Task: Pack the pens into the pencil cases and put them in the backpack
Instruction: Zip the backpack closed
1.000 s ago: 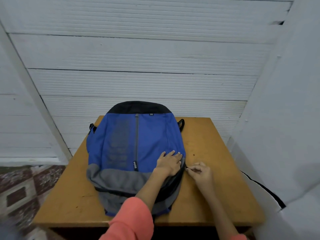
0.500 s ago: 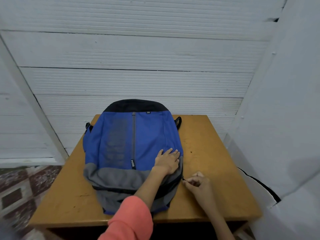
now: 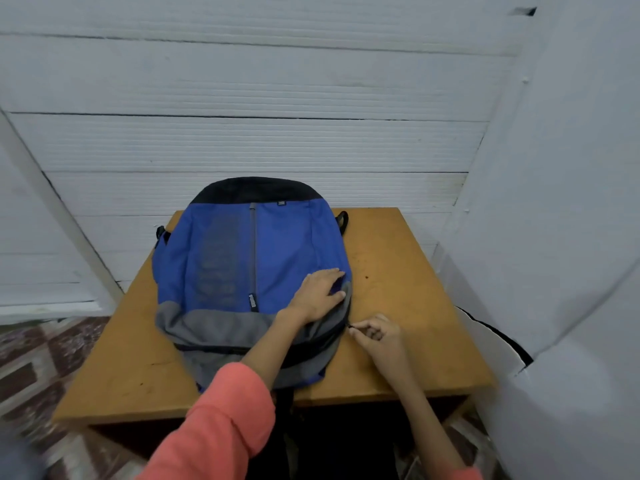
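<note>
Backpack (image 3: 221,265) of blue cloth, with a black top end and a grey lower part, lies flat on its back on the wooden table (image 3: 398,258), its black end toward the white panelled wall (image 3: 242,81) and its grey end toward the person. A grey zip runs down the middle of the blue front. A black strap loop (image 3: 343,220) sticks out at the far right corner of the bag.

The left hand (image 3: 317,296) rests palm down on the right side of the backpack, where blue meets grey; its grip is open, the fingers straight and spread on the cloth. The arm behind it wears a coral sleeve (image 3: 221,420).

The right hand (image 3: 379,336) is on the table just beside the bag's right edge. Its grip is closed in a pinch, thumb and forefinger holding a small dark zipper pull (image 3: 351,326) at that edge, the other fingers curled.

A patterned tiled floor (image 3: 31,348) shows left of the table, blurred
</note>
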`<state>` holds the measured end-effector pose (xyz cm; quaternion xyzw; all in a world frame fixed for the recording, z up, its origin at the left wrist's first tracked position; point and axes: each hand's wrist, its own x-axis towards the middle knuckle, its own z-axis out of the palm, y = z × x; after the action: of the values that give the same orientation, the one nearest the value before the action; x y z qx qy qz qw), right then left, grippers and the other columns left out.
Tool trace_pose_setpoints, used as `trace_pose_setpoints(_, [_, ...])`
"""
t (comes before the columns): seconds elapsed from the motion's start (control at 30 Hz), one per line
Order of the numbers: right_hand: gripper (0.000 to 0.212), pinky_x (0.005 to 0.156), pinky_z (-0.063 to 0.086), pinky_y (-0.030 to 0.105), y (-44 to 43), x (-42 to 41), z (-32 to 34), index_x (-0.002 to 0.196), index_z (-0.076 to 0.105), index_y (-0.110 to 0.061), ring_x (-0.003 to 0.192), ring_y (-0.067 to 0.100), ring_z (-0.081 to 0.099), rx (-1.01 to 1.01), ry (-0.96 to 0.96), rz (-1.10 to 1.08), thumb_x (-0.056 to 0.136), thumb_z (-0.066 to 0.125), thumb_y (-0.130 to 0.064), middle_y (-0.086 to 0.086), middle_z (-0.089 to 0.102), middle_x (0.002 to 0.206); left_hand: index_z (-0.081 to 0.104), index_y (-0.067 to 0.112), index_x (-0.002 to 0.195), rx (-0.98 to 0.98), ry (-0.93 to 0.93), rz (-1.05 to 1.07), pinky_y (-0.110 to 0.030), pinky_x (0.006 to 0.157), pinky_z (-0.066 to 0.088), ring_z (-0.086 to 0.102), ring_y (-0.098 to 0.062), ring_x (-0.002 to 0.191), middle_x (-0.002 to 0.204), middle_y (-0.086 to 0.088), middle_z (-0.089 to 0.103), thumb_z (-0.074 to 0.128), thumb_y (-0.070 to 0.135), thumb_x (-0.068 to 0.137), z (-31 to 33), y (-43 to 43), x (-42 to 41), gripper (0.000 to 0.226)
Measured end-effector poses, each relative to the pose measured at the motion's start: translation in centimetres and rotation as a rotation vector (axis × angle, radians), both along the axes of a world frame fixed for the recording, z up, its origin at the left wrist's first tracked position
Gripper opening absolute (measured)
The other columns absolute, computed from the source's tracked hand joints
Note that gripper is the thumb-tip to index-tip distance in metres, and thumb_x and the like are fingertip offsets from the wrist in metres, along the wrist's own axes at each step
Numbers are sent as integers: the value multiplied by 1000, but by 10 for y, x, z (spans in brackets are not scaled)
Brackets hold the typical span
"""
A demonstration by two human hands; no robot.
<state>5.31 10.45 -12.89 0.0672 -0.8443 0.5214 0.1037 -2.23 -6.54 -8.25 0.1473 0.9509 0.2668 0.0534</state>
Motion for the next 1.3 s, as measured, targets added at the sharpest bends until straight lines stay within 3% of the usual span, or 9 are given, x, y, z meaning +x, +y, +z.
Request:
trace_pose_setpoints(0.1, [10, 57, 41, 15, 1, -3, -2, 77, 74, -20, 60, 6, 53, 18, -5, -2, 78, 78, -10, -8, 55, 68, 48, 17, 134, 41, 152, 101, -38, 91, 45, 39, -19, 125, 132, -2, 47, 62, 42, 89, 9, -3, 8, 53])
trace_pose_setpoints(0.23, [15, 58, 43, 18, 1, -2, -3, 77, 72, -21, 60, 7, 52, 4, 12, -11, 78, 77, -7, -8, 56, 69, 65, 19, 89, -228, 170, 153, -33, 69, 42, 56, -16, 92, 93, 3, 64, 62, 68, 76, 19, 3, 18, 51])
trace_pose_setpoints(0.43, [9, 57, 41, 15, 1, -2, -2, 80, 74, -18, 59, 5, 52, 15, 25, -1, 80, 76, -9, -10, 55, 69, 66, 18, 76, -403, 78, 164, -32, 74, 32, 54, -16, 75, 68, 4, 57, 63, 65, 78, 27, 16, 20, 47])
trace_pose_setpoints(0.63, [7, 54, 42, 24, -3, 1, -3, 71, 69, -21, 55, 5, 50, 58, 82, -8, 75, 74, -19, -6, 54, 66, 58, 23, 60, -241, -2, 152, -31, 72, 33, 56, -16, 76, 75, 3, 63, 68, 44, 83, 21, 17, 21, 33])
trace_pose_setpoints(0.77, [13, 54, 45, 35, -16, 27, -3, 65, 64, -18, 55, 13, 51, 116, 92, 16, 74, 72, -21, -1, 52, 65, 69, 21, 71, -157, -17, 164, -30, 71, 33, 59, -15, 79, 80, 2, 69, 68, 44, 84, 15, 13, 21, 27])
trace_pose_setpoints(0.9, [32, 53, 35, 21, -38, 59, 7, 58, 55, -29, 55, 8, 46, 90, 64, 63, 74, 73, -9, -8, 43, 61, 74, 17, 75, -106, -48, 170, -29, 68, 36, 62, -16, 82, 82, 1, 71, 69, 45, 83, 11, 10, 19, 30])
trace_pose_setpoints(1.1, [18, 48, 32, 22, -80, 89, 11, 61, 53, -17, 52, 5, 42, 97, 206, 170, 74, 66, -17, -11, 41, 64, 73, 19, 75, -28, -95, 183, -28, 63, 41, 62, -15, 83, 85, 2, 72, 70, 44, 82, 11, 5, 19, 26])
trace_pose_setpoints(1.2, [14, 48, 37, 23, -85, 92, 5, 64, 57, -16, 54, 6, 46, 88, 174, 171, 74, 66, -19, -10, 46, 66, 73, 18, 77, 7, -99, 175, -29, 64, 41, 62, -15, 84, 87, 3, 72, 70, 43, 84, 12, 2, 21, 26])
trace_pose_setpoints(1.3, [10, 53, 36, 13, -79, 93, 1, 70, 66, -12, 59, 3, 50, 39, 83, 185, 76, 73, -13, -18, 49, 69, 68, 22, 72, 65, -81, 138, -29, 65, 42, 58, -13, 78, 80, 6, 67, 67, 44, 86, 14, -4, 26, 27])
